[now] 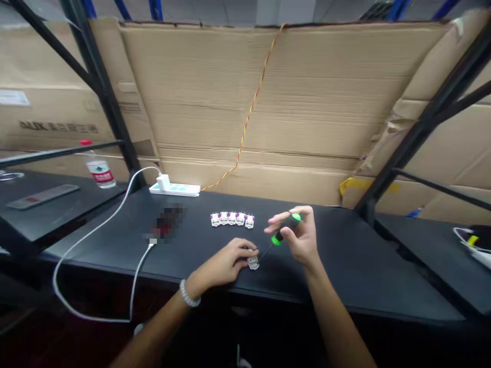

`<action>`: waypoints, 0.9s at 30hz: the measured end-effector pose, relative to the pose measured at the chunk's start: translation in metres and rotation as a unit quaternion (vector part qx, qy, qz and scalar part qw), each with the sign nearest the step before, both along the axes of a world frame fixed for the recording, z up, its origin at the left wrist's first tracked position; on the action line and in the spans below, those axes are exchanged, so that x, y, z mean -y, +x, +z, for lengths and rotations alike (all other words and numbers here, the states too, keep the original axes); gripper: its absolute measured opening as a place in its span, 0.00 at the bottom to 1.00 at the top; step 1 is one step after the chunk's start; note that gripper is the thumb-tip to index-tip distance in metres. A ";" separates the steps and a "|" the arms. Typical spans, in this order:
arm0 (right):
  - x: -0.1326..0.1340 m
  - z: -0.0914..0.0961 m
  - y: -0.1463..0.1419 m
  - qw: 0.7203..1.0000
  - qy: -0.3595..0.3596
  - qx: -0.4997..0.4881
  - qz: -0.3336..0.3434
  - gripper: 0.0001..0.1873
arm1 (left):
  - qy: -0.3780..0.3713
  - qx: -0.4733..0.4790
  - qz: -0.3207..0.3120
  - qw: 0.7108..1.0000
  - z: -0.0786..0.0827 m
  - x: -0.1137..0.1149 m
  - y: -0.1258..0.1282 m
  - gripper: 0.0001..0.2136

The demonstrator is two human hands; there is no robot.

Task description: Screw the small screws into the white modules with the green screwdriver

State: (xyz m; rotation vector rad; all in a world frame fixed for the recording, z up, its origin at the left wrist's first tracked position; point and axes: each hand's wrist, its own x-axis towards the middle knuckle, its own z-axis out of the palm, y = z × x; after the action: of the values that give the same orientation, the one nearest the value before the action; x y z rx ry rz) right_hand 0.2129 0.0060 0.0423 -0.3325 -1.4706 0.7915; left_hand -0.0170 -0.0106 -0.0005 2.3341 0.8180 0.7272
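Observation:
My left hand (233, 259) rests on the black table, its fingers pressing on a small whitish plastic part (253, 263). In my right hand (305, 240) is a screwdriver (285, 229) with a green-and-black handle, gripped between thumb and fingers. Its thin shaft slants down to the left, and the tip is at the right side of the plastic part; whether it touches a screw is too small to tell. Beyond my hands, several small white-and-purple parts (232, 219) with thin prongs stand in a row.
A white power strip (180, 190) with a plugged-in charger (163, 182) lies at the back left. Its white cable (86, 236) loops over the front edge towards a blurred-out object (167, 222). A water bottle (100, 171) stands further left. Cardboard (307, 102) and black posts (418, 128) border the table.

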 end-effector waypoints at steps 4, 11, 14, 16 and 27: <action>0.000 -0.003 -0.004 1.000 0.002 -0.001 -0.022 0.22 | -0.001 -0.002 -0.003 1.000 0.000 -0.001 0.001 0.19; 0.003 -0.002 0.009 0.999 -0.037 0.001 0.024 0.18 | -0.004 0.001 0.000 1.000 0.002 0.001 0.002 0.19; -0.001 -0.003 0.013 1.000 -0.012 0.008 0.007 0.14 | -0.004 0.004 0.000 1.000 0.001 0.001 0.001 0.19; -0.003 -0.002 0.012 1.000 0.009 0.002 -0.007 0.15 | -0.001 0.003 -0.003 1.000 0.001 0.000 0.001 0.19; 0.003 -0.003 0.013 0.998 0.002 0.019 -0.057 0.18 | 0.003 -0.004 -0.002 1.000 0.003 0.001 0.001 0.19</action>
State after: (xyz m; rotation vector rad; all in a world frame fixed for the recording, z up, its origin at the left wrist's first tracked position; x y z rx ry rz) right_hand 0.2254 0.0026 0.0396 -0.4272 -1.4748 0.6939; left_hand -0.0159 -0.0115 0.0021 2.3448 0.8157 0.7208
